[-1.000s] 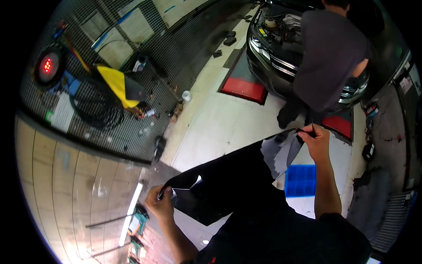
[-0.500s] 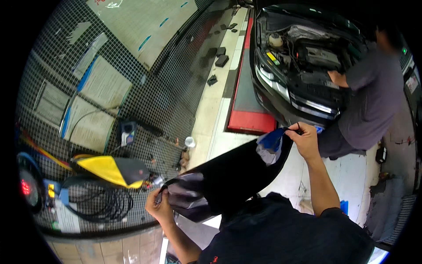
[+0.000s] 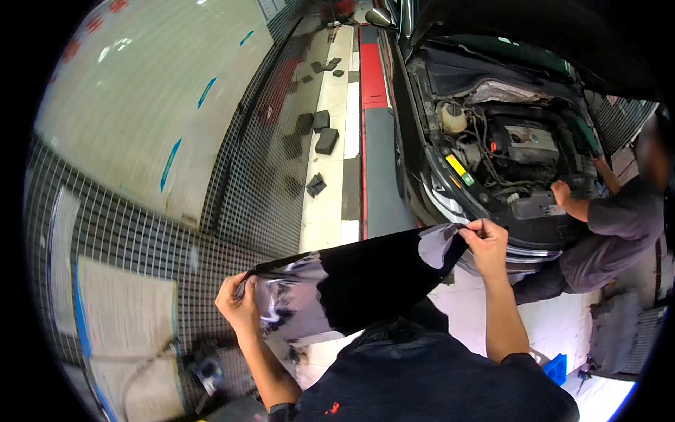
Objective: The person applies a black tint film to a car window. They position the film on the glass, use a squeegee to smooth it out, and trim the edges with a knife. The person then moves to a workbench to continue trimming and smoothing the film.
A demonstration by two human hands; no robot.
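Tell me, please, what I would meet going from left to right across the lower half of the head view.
Pale blue-edged paper → left hand → glossy dark sheet → right hand → co-worker in a dark shirt.

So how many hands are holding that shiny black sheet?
2: the left hand pinches the black sheet near its upper left corner, and the right hand pinches it at the right end. No other hand shows on it.
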